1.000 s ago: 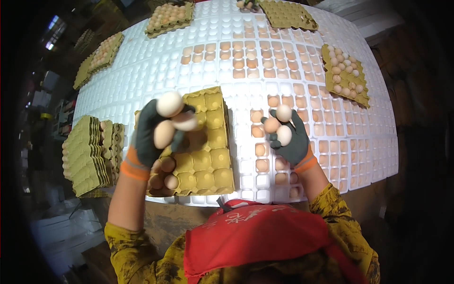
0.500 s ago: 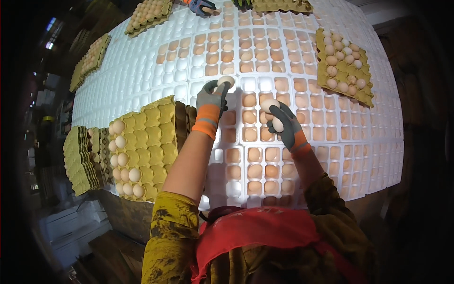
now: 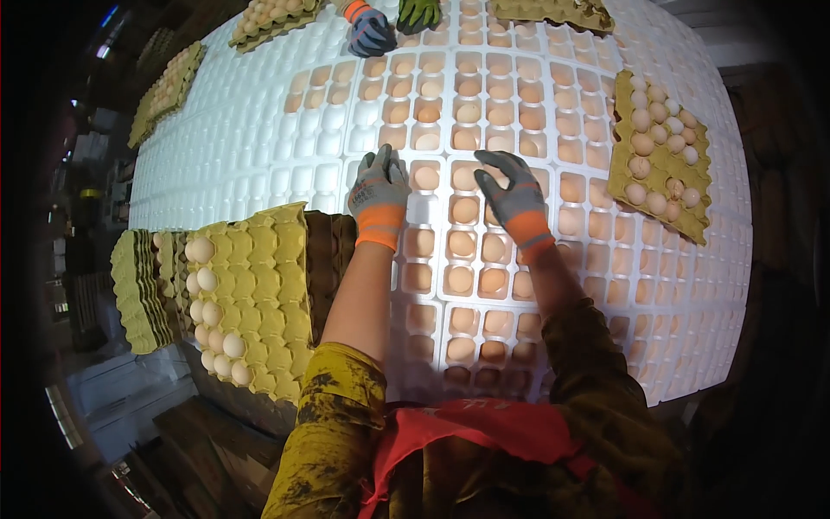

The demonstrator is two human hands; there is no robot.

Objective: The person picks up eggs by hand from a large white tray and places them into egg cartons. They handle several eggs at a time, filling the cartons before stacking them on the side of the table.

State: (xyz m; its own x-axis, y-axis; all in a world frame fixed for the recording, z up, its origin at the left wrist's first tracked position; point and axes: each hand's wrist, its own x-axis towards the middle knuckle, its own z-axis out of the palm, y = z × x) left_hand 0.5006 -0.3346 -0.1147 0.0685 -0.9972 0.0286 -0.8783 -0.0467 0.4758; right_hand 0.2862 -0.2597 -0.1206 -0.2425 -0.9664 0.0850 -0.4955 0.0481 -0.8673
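Note:
My left hand (image 3: 379, 189), in a grey glove with an orange cuff, lies over the white egg trays (image 3: 405, 157), its fingers stretched forward; no egg shows in it. Beside its fingertips, an egg (image 3: 425, 177) sits in a cell. My right hand (image 3: 517, 199), gloved alike, hovers over filled cells with thumb and forefinger apart. Just left of its thumb, a pale egg (image 3: 464, 179) rests in its cell. The palm hides some of the cells beneath.
At left stands a stack of yellow pulp trays (image 3: 272, 285), a few eggs along its left side. Another pulp tray (image 3: 666, 160) with eggs lies at right. Beyond my hands are other people's gloved hands, one blue-grey (image 3: 372, 33), one green (image 3: 419, 12).
The eggs I held are out of my hands, and eggs now sit in cells at the near end of the far row. Both hands have opened. A green glove has appeared at the far edge.

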